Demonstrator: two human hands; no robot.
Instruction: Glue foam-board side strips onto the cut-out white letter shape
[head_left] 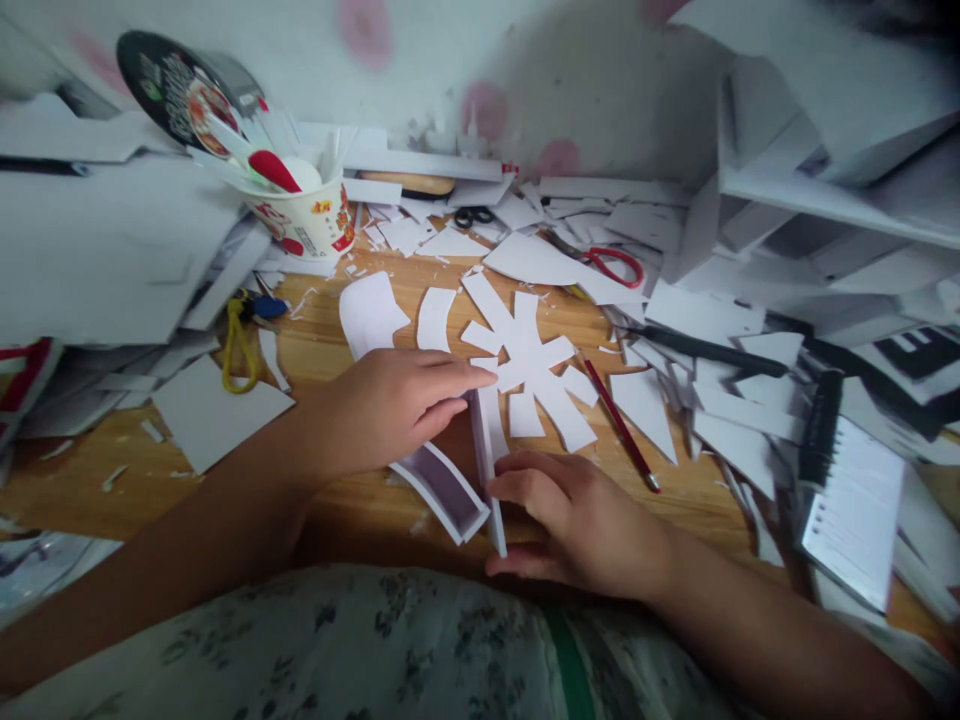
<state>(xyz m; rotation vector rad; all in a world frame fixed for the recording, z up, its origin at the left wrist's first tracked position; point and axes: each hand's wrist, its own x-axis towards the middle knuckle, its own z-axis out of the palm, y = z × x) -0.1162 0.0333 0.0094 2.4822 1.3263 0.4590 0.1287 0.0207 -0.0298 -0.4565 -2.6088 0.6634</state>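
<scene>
My left hand (401,405) reaches in from the left, its fingers and thumb closing at the far end of a narrow white board strip (487,460) that stands partly on edge. My right hand (581,515) grips the same strip near its closer end, thumb low and fingers along its side. Just left of the strip lies a curved white trough (442,490) with raised walls, partly behind my left hand. Beyond the hands is a white cutout with several radiating arms (529,355). A curved white piece (435,318) and a larger notched piece (371,312) lie beside it.
A red pencil (619,425) lies right of the cutout. Red-handled scissors (615,268), yellow-handled scissors (238,345) and white scraps surround the work. A paper cup of tools (307,220) stands back left; a spiral notebook (855,510) lies right.
</scene>
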